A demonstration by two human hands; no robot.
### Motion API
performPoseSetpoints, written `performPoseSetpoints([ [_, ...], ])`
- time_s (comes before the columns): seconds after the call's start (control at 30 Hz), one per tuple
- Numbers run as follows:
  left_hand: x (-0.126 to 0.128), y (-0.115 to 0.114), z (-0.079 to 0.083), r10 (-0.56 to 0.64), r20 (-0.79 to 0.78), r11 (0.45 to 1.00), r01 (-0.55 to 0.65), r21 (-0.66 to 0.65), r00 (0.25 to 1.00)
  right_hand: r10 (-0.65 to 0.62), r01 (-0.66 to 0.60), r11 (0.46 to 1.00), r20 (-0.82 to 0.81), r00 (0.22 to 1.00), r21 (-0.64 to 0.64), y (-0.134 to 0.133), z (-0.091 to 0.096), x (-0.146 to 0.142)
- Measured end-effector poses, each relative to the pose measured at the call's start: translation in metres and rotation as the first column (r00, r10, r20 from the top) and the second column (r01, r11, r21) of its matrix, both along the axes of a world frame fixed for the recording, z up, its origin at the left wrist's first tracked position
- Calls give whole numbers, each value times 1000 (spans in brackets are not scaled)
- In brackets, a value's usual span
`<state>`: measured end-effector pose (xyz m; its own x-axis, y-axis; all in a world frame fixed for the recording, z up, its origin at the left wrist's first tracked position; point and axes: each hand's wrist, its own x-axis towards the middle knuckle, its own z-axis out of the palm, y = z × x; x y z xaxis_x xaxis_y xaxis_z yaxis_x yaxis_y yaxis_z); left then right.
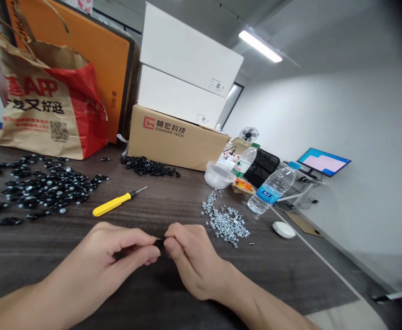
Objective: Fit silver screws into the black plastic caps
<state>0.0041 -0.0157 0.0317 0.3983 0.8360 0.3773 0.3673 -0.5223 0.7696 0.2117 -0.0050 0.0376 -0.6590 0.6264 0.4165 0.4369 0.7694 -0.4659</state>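
Between my two hands, low over the dark table, is a small black plastic part [159,244], mostly covered by fingertips. My left hand [118,256] pinches it between thumb and forefinger. From the other side, the thumb and curled fingers of my right hand [192,259] press together at its edge; whether a screw is in them is hidden. Just beyond my left hand lies a yellow-handled screwdriver [113,204], its tip pointing right. A heap of small silver screws [226,222] spreads past my right hand. Black parts with silver screw heads [49,185] are piled at left.
Another pile of black parts [149,166] sits before a cardboard box [173,142] stacked with white boxes [187,59]. A paper bag [46,101] stands back left. Toward the right are a plastic tub [219,176], a water bottle [273,188] and a white round object [284,229] near the table edge.
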Motion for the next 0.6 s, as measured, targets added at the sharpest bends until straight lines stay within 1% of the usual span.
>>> performPoseSetpoints([
  [0.03,-2,1,-1,11,-31,995,-8,104,999,-23,16,989,-51,998,-145,-3,0,-3],
  [0.07,-4,2,-1,20,-59,981,-8,195,998,-59,23,952,-110,992,-305,-7,0,-5],
  [0.1,-5,2,-1,26,-78,966,-5,258,997,-102,20,896,-162,982,-445,-10,0,-8],
  [0.13,-7,3,-1,33,-80,958,-9,286,996,-141,16,846,-194,971,-534,-11,0,-10],
  [0.17,-7,3,0,38,-75,963,-16,271,996,-165,25,829,-202,966,-559,-12,1,-11],
  [0.2,-6,4,1,39,-61,976,-25,216,997,-168,47,852,-187,968,-522,-12,2,-11],
  [0.23,-5,4,3,36,-39,991,-30,134,999,-159,77,898,-155,975,-434,-10,3,-10],
  [0.27,-4,4,4,24,-14,999,-24,40,1000,-144,102,943,-114,983,-318,-8,4,-8],
  [0.3,-2,3,6,6,13,999,-6,-50,1000,-126,109,973,-73,989,-201,-6,6,-6],
  [0.37,1,2,8,-27,58,984,37,-172,998,-78,77,997,-15,997,-27,-2,8,-2],
  [0.4,2,1,7,-31,64,982,42,-186,997,-51,51,998,4,999,27,-1,8,-1],
  [0.43,2,0,6,-23,55,986,32,-163,998,-31,30,998,15,999,47,-1,7,0],
  [0.47,1,-1,4,-3,45,995,8,-102,999,-28,28,999,10,1000,16,-2,5,-1],
  [0.5,1,-2,2,25,35,1000,-24,-19,999,-46,44,996,-20,999,-79,-4,3,-3],
  [0.53,0,-2,-1,53,33,996,-55,70,998,-77,60,971,-65,995,-231,-5,1,-5],
  [0.57,-1,-3,-3,85,36,987,-89,136,996,-117,63,911,-110,987,-408,-6,-1,-8],
  [0.6,-1,-3,-4,117,47,980,-124,157,992,-157,52,827,-142,977,-560,-7,-2,-10],
])
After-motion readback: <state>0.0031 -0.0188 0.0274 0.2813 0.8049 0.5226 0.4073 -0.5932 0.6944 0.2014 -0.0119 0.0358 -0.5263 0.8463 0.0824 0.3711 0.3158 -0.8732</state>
